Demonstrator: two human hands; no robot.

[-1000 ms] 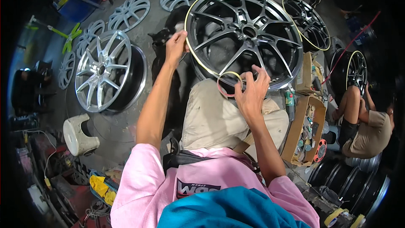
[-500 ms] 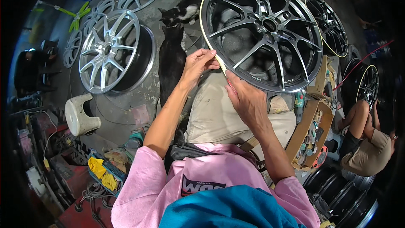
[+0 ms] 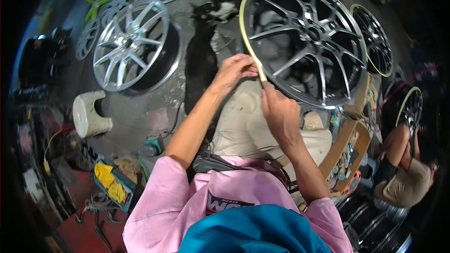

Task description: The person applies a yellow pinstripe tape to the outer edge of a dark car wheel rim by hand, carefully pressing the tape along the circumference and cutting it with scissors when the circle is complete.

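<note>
A grey and black alloy wheel [image 3: 321, 72] stands tilted in front of me, with pale yellow tape [image 3: 242, 16] along its left rim edge. My left hand [image 3: 236, 72] is closed at that edge, its thumb and fingertips pinching the tape strip. Just below and to the right, my right hand [image 3: 282, 115] is curled by the rim where the tape strip reaches it. A slim dark bit shows at its fingertips; what it grips is mostly hidden. My beige-clad leg [image 3: 239, 117] lies under the wheel.
Two black cats [image 3: 201, 61] are on the floor left of the wheel. Further left stand a silver wheel [image 3: 126, 44] and a white stool [image 3: 89, 115]. A cardboard box [image 3: 349, 154] of small items is at right, near a seated person [image 3: 405, 182] and stacked rims [image 3: 375, 225].
The wheel and both hands sit slightly further right and lower in the picture, as does most of the floor scene. Both hands stay at the rim; more of the tape's width shows.
</note>
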